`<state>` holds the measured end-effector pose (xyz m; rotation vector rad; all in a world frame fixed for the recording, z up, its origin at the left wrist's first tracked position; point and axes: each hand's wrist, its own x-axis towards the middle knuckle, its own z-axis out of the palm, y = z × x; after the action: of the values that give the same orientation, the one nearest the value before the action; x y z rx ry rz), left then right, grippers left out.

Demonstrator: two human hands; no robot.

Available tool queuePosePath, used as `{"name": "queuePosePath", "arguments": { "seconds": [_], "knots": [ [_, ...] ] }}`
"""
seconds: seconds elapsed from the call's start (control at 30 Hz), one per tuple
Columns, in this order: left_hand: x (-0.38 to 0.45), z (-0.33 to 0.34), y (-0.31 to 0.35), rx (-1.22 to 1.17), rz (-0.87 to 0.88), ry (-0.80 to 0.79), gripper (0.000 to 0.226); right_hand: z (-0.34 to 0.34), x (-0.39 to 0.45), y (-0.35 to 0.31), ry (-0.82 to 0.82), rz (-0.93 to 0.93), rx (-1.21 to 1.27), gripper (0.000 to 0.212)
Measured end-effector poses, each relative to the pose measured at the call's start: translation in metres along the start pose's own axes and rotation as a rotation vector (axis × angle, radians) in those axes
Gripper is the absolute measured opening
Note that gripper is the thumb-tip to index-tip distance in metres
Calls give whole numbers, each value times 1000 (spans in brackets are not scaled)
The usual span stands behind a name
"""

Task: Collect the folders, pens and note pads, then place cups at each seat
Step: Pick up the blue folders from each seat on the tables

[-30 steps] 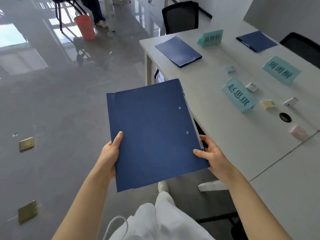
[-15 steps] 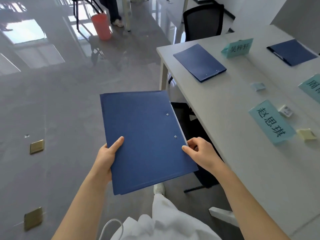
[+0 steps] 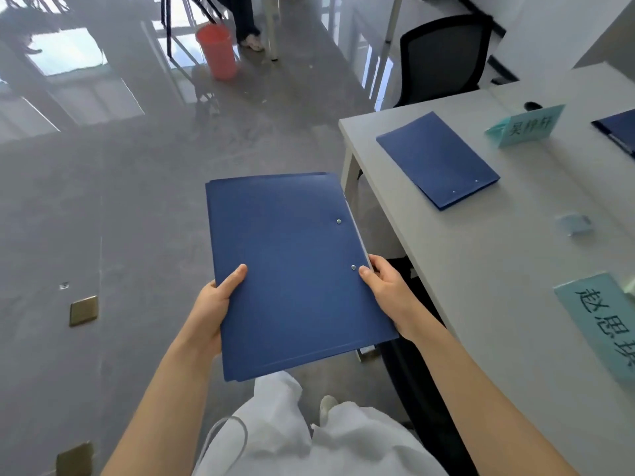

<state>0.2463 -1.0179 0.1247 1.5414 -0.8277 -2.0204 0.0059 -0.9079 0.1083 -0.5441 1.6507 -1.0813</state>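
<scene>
Both hands, left hand (image 3: 209, 304) and right hand (image 3: 385, 286), clasp blue folder (image 3: 292, 269) mid-frame; second folder (image 3: 436, 159) lies on table (image 3: 498, 269), right; red bucket (image 3: 216, 49) upper centre.

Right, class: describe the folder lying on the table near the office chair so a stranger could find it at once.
Start at the grey table and go to its far corner by the black office chair. The blue folder lies flat there, left of a teal name card. Unlike the folder held in both hands, nobody touches it.

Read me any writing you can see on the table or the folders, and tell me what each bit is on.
"吴梓轩", somewhat blurred, so the reading is uncertain: far name card.
"赵思琪", last character cut by the frame edge: near name card.
Held folder and folder on the table: no writing.
</scene>
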Motion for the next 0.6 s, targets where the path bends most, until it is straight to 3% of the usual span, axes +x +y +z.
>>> {"name": "queuePosePath", "arguments": {
  "seconds": [0.33, 0.6],
  "knots": [
    [128, -16, 133, 118, -52, -112, 28, 56, 125, -79, 172, 29, 5, 24],
    [218, 15, 208, 200, -92, -199, 39, 48, 200, -121, 271, 98, 126, 24]
  ]
}}
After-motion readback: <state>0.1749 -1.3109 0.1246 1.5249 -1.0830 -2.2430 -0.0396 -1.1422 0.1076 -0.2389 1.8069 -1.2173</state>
